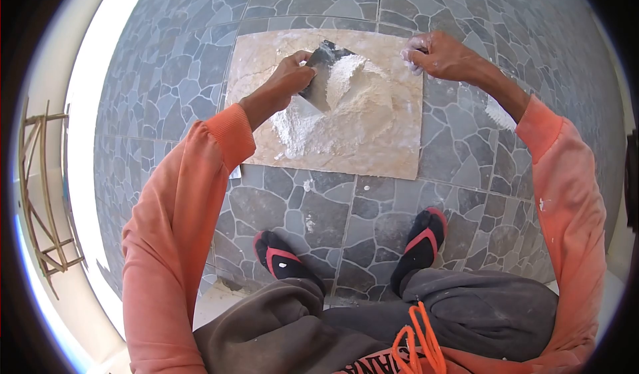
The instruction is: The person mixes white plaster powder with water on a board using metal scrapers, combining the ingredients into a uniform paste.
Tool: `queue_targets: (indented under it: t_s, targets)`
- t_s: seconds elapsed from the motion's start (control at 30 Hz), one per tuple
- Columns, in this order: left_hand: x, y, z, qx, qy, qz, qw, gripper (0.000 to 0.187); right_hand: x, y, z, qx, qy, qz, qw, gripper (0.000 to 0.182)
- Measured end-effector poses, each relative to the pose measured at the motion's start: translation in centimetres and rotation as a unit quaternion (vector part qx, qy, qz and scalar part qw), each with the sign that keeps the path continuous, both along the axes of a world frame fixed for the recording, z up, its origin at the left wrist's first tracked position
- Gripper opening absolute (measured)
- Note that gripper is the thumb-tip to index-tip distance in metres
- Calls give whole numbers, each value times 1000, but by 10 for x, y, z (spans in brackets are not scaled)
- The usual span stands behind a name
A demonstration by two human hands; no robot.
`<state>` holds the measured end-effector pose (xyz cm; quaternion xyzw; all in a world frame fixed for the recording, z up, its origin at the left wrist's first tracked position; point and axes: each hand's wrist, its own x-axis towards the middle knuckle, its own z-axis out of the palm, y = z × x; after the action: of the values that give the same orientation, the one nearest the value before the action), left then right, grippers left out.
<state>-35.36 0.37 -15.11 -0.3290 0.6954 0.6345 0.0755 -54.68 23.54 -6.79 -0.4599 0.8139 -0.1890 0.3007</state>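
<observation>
Head view: trowel (319,74) in powder heap (346,104)

Building site: stone-pattern floor tiles (373,207), white powder heap (346,104).

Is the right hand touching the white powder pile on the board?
Apart. The head view shows the right hand raised near the board's far right corner, with bare board between it and the powder pile.
</observation>
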Motion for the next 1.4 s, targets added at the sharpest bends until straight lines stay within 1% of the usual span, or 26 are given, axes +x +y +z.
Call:
queue_targets:
  t_s: [0.03, 0.13, 0.33, 0.43, 0.53, 0.63, 0.73, 0.83, 0.93, 1.13, 1.23, 1.33, 1.4]
  targets:
    - [1, 1, -2, -6, 9, -2, 1000, 31, 0, 0, 0, 3, 2, -1, 1000, 32]
    - [2, 10, 2, -31, 17, -1, 999, 33, 1, 0, 5, 11, 23, 26, 999, 40]
    - [3, 13, 3, -41, 4, -24, 999, 35, 1, 3, 1, 1, 35, 31, 999, 39]
    - [2, 13, -2, -77, 43, -12, 996, 36, 1, 6, -4, -23, 41, 35, 998, 37]
    - [0, 12, -6, -106, 51, -16, 993, 33, -3, 5, -7, -12, 52, 48, 997, 35]
    - [-1, 14, 0, -115, 46, -21, 992, 32, -1, 5, -7, -24, 54, 51, 997, 34]
    - [-1, 10, -8, -130, 58, -26, 989, 31, 1, 4, -9, -39, 46, 44, 997, 34]
    - [-1, 6, -10, -138, 49, -26, 989, 31, 2, 1, 0, 36, 36, 47, 998, 33]
    - [-4, 2, -16, -227, 42, -48, 972, 31, 4, 2, -5, -22, 45, 49, 998, 34]
    - [-7, 10, 4, -257, 13, -61, 964, 33, 5, 1, -7, -20, 53, 44, 997, 35]
    - [-6, 9, 1, -284, 14, -62, 957, 35, 7, -2, 2, 55, 42, 41, 997, 33]
    - [-4, 9, 3, -289, 21, -66, 955, 36, 7, -2, 3, 48, 37, 46, 997, 33]
    - [-4, 9, 4, -280, 20, -63, 958, 37, 6, 0, -5, 5, 46, 49, 998, 35]
